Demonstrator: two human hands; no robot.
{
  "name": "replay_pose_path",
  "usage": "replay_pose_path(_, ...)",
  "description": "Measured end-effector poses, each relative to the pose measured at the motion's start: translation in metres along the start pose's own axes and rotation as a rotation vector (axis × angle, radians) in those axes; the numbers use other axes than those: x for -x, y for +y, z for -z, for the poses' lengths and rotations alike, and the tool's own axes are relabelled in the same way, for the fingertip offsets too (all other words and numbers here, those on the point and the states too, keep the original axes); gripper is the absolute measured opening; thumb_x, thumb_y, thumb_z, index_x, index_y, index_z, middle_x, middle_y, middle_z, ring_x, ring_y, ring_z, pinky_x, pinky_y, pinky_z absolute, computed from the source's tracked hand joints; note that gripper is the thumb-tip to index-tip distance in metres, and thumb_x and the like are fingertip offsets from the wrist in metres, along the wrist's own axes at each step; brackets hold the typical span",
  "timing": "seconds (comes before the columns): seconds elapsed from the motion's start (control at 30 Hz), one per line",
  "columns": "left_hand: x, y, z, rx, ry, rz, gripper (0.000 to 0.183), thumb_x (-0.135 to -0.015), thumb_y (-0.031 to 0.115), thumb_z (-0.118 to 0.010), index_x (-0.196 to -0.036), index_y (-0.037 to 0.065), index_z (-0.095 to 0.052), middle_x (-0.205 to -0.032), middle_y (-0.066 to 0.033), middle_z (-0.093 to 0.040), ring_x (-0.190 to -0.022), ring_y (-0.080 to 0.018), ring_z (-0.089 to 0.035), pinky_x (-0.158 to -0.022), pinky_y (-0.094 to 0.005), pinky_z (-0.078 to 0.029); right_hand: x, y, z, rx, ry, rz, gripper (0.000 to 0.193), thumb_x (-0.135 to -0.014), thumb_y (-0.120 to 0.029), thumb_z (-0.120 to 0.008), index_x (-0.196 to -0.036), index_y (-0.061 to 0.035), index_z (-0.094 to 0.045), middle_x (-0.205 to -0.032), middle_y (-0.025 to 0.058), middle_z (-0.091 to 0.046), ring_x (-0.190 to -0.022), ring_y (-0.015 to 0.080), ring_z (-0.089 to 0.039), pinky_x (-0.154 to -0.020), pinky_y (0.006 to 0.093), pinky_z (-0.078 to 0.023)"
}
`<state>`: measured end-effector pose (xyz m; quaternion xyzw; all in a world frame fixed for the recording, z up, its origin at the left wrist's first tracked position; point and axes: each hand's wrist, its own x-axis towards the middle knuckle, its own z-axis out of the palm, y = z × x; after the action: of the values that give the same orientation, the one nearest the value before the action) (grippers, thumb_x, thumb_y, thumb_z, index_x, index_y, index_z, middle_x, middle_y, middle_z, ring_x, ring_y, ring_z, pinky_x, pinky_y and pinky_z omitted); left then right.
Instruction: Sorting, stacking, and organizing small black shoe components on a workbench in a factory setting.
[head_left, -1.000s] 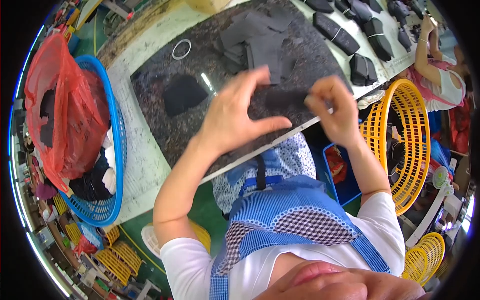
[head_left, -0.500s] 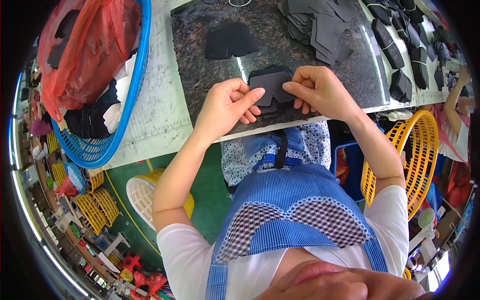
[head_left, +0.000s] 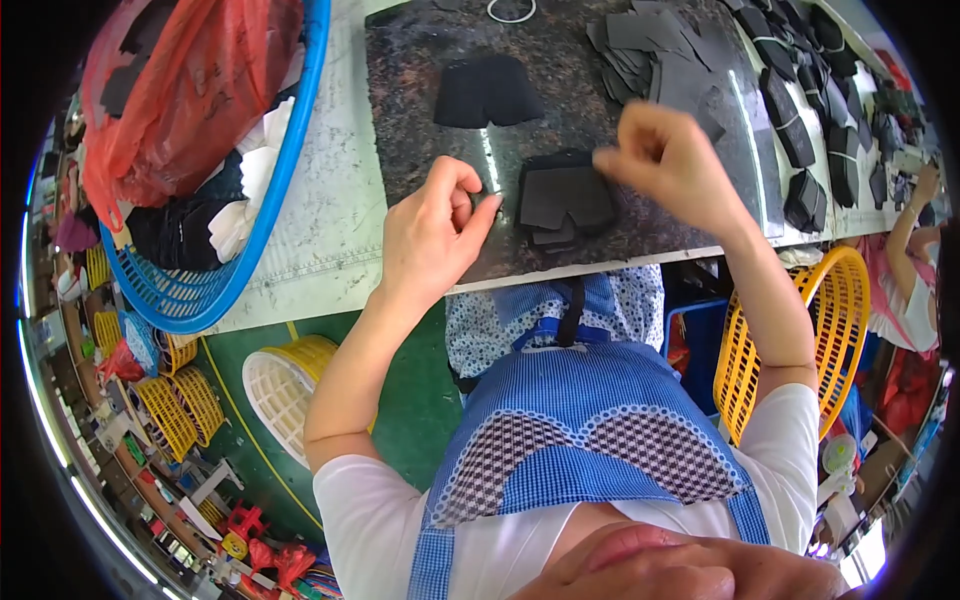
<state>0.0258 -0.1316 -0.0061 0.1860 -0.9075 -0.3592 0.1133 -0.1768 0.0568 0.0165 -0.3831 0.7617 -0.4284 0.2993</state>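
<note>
A flat grey piece with a notch in its near edge lies on a black piece near the front of the dark stone slab. Just left of it hovers my left hand, loosely curled, thumb and forefinger slightly apart and apparently empty. My right hand is raised beyond the piece's right side; its bent fingers are smeared by motion, so any hold is unclear. Farther back lies a black notched piece shaped like small shorts. A loose pile of grey cut pieces spreads beyond my right hand.
A blue basket with a red plastic bag and dark and white cloth stands at the left. Bundles of tied black pieces line the right side. A yellow basket stands beside the table. A white ring lies at the back.
Both hands have let go of the grey piece, which now rests on the black one. My left hand has drawn off leftward; my right hand has lifted away toward the grey pile.
</note>
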Motion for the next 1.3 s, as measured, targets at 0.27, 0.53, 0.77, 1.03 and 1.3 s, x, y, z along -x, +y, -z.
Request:
replay_pose_path(0.27,-0.008,-0.018,0.012,-0.065,0.126,-0.239,0.013,-0.086,0.012,-0.073,-0.089,0.006,-0.062,-0.084,-0.0065,-0.065,-0.077,-0.0231,-0.065,-0.065,-0.036,-0.052,-0.099,0.01,-0.049,0.675,0.177,0.802,0.013,-0.075,-0.016,-0.073,-0.078,-0.0062,-0.066,-0.088,0.0052,-0.061,-0.089,0.0265,-0.061,-0.078,0.0395,-0.055)
replay_pose_path(0.53,-0.035,-0.025,0.009,-0.188,0.135,-0.467,0.019,-0.084,0.013,-0.075,-0.099,0.003,-0.067,-0.101,-0.0098,-0.07,-0.096,-0.0302,-0.066,-0.085,-0.0394,-0.053,-0.101,0.002,-0.045,0.664,0.106,0.774,0.011,-0.079,-0.016,-0.07,-0.077,-0.0061,-0.066,-0.083,0.0062,-0.061,-0.089,0.0272,-0.064,-0.075,0.0409,-0.055)
replay_pose_path(0.77,-0.046,-0.02,-0.004,-0.278,0.091,-0.498,0.022,-0.09,0.017,-0.068,-0.106,0.002,-0.066,-0.118,-0.0135,-0.065,-0.115,-0.0329,-0.058,-0.097,-0.0421,-0.047,-0.116,0.004,-0.027,0.08,0.326,0.312,0.017,-0.085,-0.016,-0.072,-0.094,-0.0005,-0.073,-0.081,0.0115,-0.07,-0.074,0.0158,-0.066,-0.071,0.0318,-0.052)
replay_pose_path(1.03,-0.079,-0.015,-0.009,-0.177,0.153,-0.423,0.028,-0.086,0.019,-0.073,-0.11,0.006,-0.066,-0.109,-0.0108,-0.068,-0.106,-0.0326,-0.059,-0.093,-0.0421,-0.047,0.031,0.02,-0.026,0.716,0.174,0.878,0.028,-0.07,-0.016,-0.08,-0.096,-0.0087,-0.07,-0.101,0.0034,-0.065,-0.095,0.0223,-0.063,-0.078,0.0354,-0.048)
replay_pose_path(1.3,-0.133,0.057,-0.061,-0.036,-0.034,-0.64,0.058,-0.083,0.022,-0.077,-0.133,0.007,-0.053,-0.13,-0.0141,-0.059,-0.124,-0.0336,-0.052,-0.105,-0.0424,-0.043,-0.013,0.053,0.066,0.648,0.627,0.391,0.03,-0.08,-0.013,-0.075,-0.109,-0.0061,-0.07,-0.117,0.0114,-0.064,-0.116,0.0313,-0.056,-0.094,0.0432,-0.048)
